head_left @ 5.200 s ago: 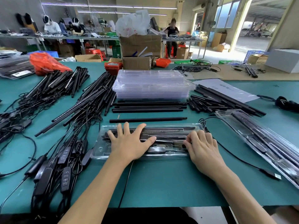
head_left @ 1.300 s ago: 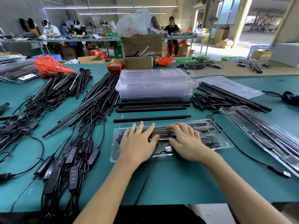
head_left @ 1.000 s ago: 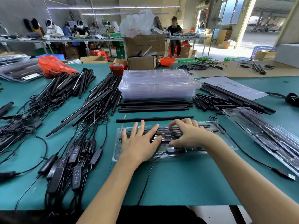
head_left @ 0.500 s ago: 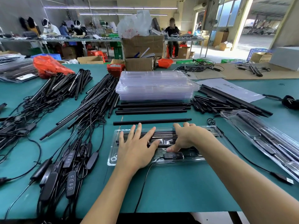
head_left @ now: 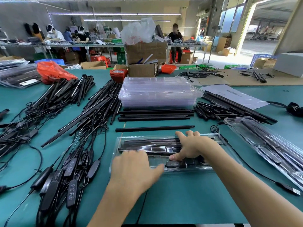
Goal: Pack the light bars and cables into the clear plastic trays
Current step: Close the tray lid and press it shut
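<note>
1. two hands over one clear tray [head_left: 216, 168] lying on the green bench [head_left: 188, 199], close to the near edge.
2. left hand [head_left: 136, 169] at the tray's left end, blurred; fingers look extended and relaxed over the plastic, thumb stretched right toward a black inline controller [head_left: 176, 164]. cannot tell whether the fingers actually touch the tray.
3. right hand [head_left: 191, 146] on the middle of the tray, fingers curved down onto the far rim, thumb pressing down just above the controller. no clear pinch on anything.
4. inside the tray: black light bars [head_left: 147, 142] lengthwise along the far half, controller in the near compartment.
5. single loose bar [head_left: 155, 128] on the bench just beyond the tray, parallel to it.
6. further back, a row of bars [head_left: 155, 114] beside a stack of empty trays [head_left: 159, 92].
7. left of the tray, a heap of bars with cables [head_left: 77, 136] and controllers, fanned toward the near left corner.
8. right of the tray, a second packed tray [head_left: 268, 145], angled, with a black cable [head_left: 255, 171] running past it to a usb plug [head_left: 289, 189].
9. more short black bars [head_left: 218, 110] at the right rear, next to a printed sheet [head_left: 234, 95].
</note>
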Action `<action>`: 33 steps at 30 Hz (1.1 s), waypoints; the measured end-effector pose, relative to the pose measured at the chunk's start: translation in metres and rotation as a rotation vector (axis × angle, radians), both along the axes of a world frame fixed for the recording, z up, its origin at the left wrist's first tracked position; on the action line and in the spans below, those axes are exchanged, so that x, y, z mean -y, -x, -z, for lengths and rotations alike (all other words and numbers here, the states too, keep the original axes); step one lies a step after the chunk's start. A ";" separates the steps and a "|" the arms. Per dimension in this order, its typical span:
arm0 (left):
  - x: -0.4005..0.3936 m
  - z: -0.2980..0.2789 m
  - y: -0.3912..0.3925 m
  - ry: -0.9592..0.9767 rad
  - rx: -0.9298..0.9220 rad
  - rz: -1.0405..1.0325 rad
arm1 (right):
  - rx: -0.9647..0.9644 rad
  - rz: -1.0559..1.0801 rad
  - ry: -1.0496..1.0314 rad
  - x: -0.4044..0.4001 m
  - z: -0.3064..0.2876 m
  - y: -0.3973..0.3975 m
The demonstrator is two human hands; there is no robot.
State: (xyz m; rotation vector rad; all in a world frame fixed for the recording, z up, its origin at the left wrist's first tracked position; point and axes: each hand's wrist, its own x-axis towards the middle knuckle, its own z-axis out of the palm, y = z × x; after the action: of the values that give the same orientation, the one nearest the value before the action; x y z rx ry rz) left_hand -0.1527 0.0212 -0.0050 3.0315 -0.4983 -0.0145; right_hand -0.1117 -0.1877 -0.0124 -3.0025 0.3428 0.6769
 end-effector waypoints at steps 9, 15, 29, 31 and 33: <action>-0.008 -0.027 0.027 -0.022 -0.612 0.297 | -0.052 -0.031 0.002 0.005 -0.003 -0.006; -0.022 -0.033 -0.004 0.713 -1.103 0.300 | -0.059 -0.041 0.009 0.011 -0.001 -0.010; -0.067 -0.008 -0.029 1.656 -1.821 0.778 | 0.244 0.081 -0.321 0.028 0.022 0.001; -0.062 -0.008 -0.029 1.896 -1.830 0.853 | 0.283 0.087 -0.354 0.029 0.026 0.001; -0.058 -0.014 -0.029 1.940 -1.743 0.888 | 0.315 0.099 -0.367 0.029 0.029 0.001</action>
State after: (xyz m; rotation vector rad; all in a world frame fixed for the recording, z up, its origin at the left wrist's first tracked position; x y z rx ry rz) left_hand -0.1240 0.0794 0.0085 0.2401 -0.6997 -1.1037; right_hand -0.1131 -0.2169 -0.0419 -2.6599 0.3073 0.2195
